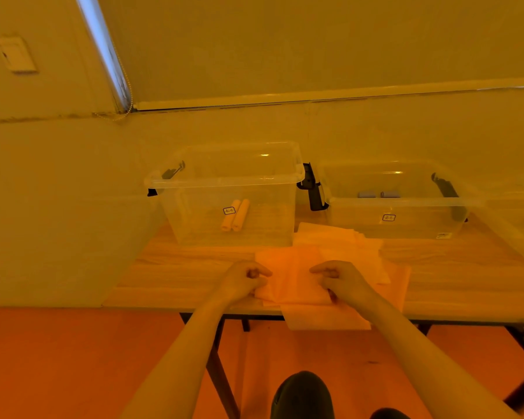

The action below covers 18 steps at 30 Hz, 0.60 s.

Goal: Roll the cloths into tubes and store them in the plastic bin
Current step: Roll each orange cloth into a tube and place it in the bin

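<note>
Both hands sit on the top cloth [297,279] at the bench's near edge: the left hand [245,279] pinches its left side, fingers curled with the thumb tucked under, and the right hand [341,281] pinches its right side the same way. That cloth lies flat between them, its near hem running left to right just ahead of the wrists, so a tube would have its long axis across the body and roll away toward the bins. Neither hand is nearer; they are level, forearms converging from below, wrists low. Whether a first fold is already turned under the fingers is hard to make out in the orange light. More cloths [345,243] lie stacked beneath, one draping over the bench [176,267] edge. At the far left stands the plastic bin [224,179], holding two rolled tubes [236,215]. A second bin [400,201] sits to its right.
</note>
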Motion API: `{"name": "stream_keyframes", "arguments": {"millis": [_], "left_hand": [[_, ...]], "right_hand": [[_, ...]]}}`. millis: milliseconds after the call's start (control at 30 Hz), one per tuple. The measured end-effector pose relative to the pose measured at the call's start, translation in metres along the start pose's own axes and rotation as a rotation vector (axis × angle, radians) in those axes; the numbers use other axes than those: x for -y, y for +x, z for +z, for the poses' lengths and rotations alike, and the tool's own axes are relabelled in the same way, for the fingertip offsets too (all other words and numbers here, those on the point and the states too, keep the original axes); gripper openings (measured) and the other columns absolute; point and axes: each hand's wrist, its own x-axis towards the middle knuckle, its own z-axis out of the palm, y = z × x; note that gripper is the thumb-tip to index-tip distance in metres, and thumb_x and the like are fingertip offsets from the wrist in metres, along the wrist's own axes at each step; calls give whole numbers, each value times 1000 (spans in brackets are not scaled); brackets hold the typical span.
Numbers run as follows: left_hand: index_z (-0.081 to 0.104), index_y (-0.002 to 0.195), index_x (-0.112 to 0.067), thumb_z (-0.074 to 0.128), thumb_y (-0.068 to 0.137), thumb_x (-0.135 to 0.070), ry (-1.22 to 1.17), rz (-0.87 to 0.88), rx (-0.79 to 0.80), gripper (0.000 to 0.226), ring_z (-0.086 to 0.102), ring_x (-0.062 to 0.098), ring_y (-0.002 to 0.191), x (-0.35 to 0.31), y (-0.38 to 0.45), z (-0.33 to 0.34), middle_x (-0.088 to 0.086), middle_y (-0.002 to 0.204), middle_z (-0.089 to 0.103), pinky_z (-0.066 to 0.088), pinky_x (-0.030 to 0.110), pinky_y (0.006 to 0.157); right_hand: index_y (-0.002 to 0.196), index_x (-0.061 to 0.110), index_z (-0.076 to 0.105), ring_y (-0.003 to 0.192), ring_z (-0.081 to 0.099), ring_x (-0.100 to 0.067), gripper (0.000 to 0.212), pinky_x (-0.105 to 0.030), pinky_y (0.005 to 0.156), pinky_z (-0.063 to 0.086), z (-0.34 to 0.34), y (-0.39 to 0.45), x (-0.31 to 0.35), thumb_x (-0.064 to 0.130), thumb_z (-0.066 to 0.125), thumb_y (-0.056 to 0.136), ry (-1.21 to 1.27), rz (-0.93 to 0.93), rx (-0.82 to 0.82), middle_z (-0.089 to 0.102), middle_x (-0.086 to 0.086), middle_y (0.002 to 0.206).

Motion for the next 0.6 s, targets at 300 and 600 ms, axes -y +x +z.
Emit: {"name": "stream_keyframes", "arguments": {"millis": [300, 600], "left_hand": [[67, 104, -23, 57, 92, -13, 4, -2, -87, 19, 58, 9, 87, 7, 1, 1, -3, 110, 61, 45, 16, 62], [65, 106, -29, 62, 90, -21, -149, -19, -186, 18, 54, 8, 100, 5, 4, -8, -6, 117, 59, 43, 11, 59]], "right_hand": [[107, 21, 68, 104, 52, -9, 29, -18, 83, 43, 3, -1, 14, 11, 73, 80, -34, -165, -37, 59, 6, 112], [116, 23, 64, 113, 49, -11, 41, -11, 69, 47, 9, 7, 41, 1, 68, 82, 193, -224, -51, 52, 8, 124]]}}
